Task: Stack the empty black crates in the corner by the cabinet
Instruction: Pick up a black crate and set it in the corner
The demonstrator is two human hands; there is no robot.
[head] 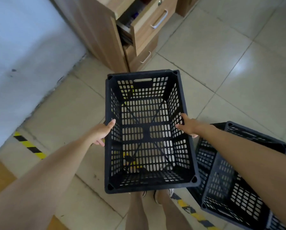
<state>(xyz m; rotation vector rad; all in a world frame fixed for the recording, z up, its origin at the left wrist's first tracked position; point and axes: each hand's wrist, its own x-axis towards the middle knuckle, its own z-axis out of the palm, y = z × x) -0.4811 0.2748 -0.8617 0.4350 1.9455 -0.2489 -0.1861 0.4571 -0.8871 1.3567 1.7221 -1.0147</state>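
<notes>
Floor tiles [205, 52] are taking up most of the view, pale and glossy, with a wooden drawer cabinet [97, 34] sitting at the top and a white wall [22, 47] running down the left. The corner between those two is looking bare, so I'm guessing this is the first crate heading there.

The black crate [147, 130] is hanging in mid-air right in front of the person, just short of the cabinet's base, with the legs and shoes showing under its near edge. It's a slotted plastic one, open top, handle cutout in the far wall, an X-shaped rib across the bottom, and it's looking totally empty since you can see the floor through it.

More black crates [230, 171] are waiting on the floor to the right, apparently nested or leaning on each other, though I can't really tell how many.

So the carrying step is what's going on here. Next move is probably calling for a swing left and forward, then lowering it flat and square into the corner so the others can drop onto it cleanly.

The left hand [102, 131] is gripping the crate's left rim, thumb over the top edge. The right hand [188, 126] is clamping the right rim, fingers reaching inside the wall.

Yellow-black hazard tape [29, 145] is crossing the floor underneath.
</notes>
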